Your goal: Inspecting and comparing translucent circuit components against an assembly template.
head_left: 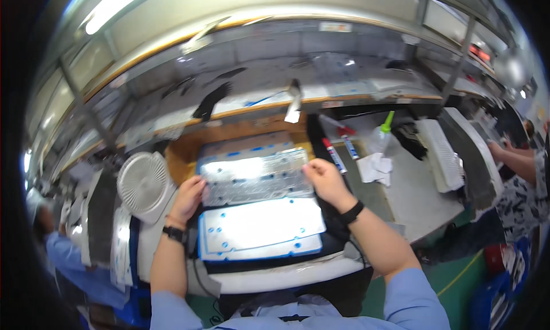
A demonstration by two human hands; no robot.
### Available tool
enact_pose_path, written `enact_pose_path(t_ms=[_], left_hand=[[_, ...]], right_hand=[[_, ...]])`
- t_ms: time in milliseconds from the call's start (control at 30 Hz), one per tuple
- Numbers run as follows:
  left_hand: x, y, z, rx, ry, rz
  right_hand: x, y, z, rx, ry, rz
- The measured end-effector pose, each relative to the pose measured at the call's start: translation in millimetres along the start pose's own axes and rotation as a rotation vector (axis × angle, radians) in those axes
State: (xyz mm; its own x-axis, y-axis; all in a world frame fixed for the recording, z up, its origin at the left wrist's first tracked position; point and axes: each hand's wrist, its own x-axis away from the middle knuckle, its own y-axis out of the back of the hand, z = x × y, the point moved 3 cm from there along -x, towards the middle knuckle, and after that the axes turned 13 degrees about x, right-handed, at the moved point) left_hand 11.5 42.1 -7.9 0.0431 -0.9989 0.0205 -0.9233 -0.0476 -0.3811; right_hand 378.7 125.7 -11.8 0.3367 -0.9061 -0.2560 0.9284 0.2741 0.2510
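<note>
Between my two hands is a thin, shiny, see-through-looking rectangular sheet [255,177] with small dark marks, tilted and catching the light. My left hand [188,199] pinches its left edge and my right hand [329,184] pinches its right edge. Just nearer to me lie white panels [260,224] with blue edges and blue spots, overlapping on a dark surface. Beyond the held sheet, a greyish panel with blue patches [246,145] rests against a brown cardboard box [229,129]. The exact material of the held sheet is hard to make out.
A white fan [143,184] stands at the left. To the right are markers [334,156], a bottle with a green nozzle [382,136], crumpled white paper [375,169] and a white ribbed block [440,155]. A shelf [263,103] spans the back. Other people sit at both sides.
</note>
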Motion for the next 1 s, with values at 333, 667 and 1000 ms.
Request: enact_pose_path(t_ms=[333, 667, 1000], left_hand=[[-24.2, 18.7, -6.4, 0.095, -0.075, -0.008], [-9.8, 18.2, 0.6, -0.274, -0.045, -0.059], [-12.7, 14.2, 1.9, 0.047, -0.021, -0.112]], right_hand=[[0.3, 3.5, 22.7, -0.020, -0.067, 0.013], [0.4, 6.8, 3.1, 0.187, -0.244, -0.051], [2.7, -2.9, 5.8, 0.085, -0.170, 0.080]])
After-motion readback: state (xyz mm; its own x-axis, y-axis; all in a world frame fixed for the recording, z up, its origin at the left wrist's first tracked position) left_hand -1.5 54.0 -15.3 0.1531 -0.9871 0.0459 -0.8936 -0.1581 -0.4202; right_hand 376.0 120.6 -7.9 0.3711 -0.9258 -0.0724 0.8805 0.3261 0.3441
